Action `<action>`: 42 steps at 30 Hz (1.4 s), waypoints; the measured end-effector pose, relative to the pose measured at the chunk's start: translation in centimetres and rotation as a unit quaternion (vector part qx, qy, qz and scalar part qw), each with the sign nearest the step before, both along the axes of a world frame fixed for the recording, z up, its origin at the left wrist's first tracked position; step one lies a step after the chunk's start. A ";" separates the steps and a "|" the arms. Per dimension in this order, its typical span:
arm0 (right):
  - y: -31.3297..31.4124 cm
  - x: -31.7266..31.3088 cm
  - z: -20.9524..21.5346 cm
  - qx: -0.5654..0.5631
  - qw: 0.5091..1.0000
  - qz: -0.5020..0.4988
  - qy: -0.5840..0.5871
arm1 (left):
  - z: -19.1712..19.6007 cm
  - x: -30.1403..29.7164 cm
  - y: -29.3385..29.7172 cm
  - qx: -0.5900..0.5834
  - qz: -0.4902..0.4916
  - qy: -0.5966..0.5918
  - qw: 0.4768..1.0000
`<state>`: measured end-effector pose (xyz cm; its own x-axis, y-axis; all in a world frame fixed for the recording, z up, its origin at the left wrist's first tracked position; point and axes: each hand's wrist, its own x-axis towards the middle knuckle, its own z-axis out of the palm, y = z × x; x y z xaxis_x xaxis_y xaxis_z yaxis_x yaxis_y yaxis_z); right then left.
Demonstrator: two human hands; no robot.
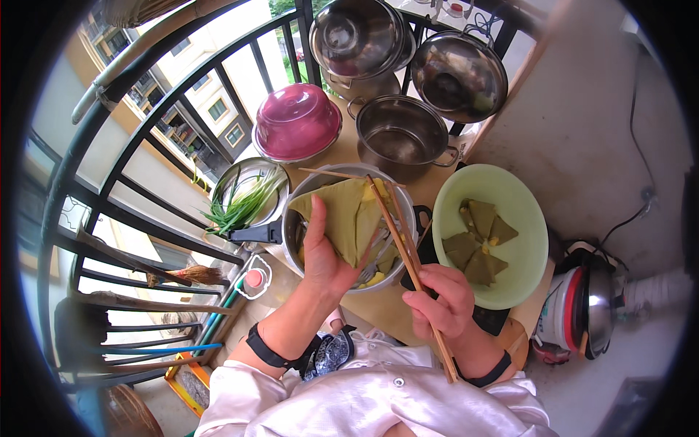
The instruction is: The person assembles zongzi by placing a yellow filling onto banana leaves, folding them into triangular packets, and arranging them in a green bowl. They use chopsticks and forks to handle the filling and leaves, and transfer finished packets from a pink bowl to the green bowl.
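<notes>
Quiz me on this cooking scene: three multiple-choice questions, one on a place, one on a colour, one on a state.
1. Where do the spring onions lie?
A. small pan left of the steel pot
B. green bowl
C. floor

2. What colour is the domed lid?
A. blue
B. pink
C. black

3. What does the right hand hold?
A. nothing
B. a spoon
C. chopsticks

Answers: 1 A, they rest in the pan beside the steel pot. 2 B, it shows pink. 3 C, fingers grip the chopsticks, while the left hand holds a leaf wrap.

A home balcony used as a cooking corner: dark railing point(109, 167) with apartment blocks beyond at upper left, steel pots point(400, 135) and a green bowl point(528, 218) crowd a small table point(349, 146).
</notes>
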<state>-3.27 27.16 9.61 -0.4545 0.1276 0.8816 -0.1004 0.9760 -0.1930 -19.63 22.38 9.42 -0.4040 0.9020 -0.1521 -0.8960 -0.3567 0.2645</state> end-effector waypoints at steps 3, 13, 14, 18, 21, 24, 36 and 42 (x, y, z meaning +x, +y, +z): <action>0.8 0.3 0.5 0.067 0.997 -0.015 -0.024 | 0.3 0.2 0.1 0.007 -0.017 0.023 1.000; 2.7 3.7 3.4 0.099 0.993 -0.022 -0.056 | 0.0 0.6 1.0 0.006 -0.053 0.062 0.997; 2.6 3.8 3.3 0.117 0.991 -0.012 -0.064 | 0.0 0.7 1.2 0.005 -0.049 0.055 0.997; 2.0 4.5 3.2 0.140 0.987 0.033 -0.074 | 0.1 0.9 1.5 0.032 -0.067 0.090 0.993; 2.1 5.9 4.2 0.102 0.992 0.055 -0.051 | 0.4 0.9 1.6 0.027 -0.083 0.110 0.990; 2.8 6.4 5.2 -0.009 0.990 -0.134 0.040 | 1.0 1.2 1.8 0.001 -0.092 0.130 0.987; 6.5 4.8 5.4 -0.624 0.776 0.084 -0.038 | 4.9 6.7 6.9 0.120 -0.134 0.182 0.967; 7.3 6.5 4.6 -0.628 0.776 0.028 0.038 | 5.4 8.2 7.0 0.040 -0.120 0.235 0.964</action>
<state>3.21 34.43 14.23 -0.4428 0.8909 0.1015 -0.1944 0.0151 -0.9808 -11.48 29.42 14.79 -0.1900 0.9792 0.0717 -0.7430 -0.1911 0.6414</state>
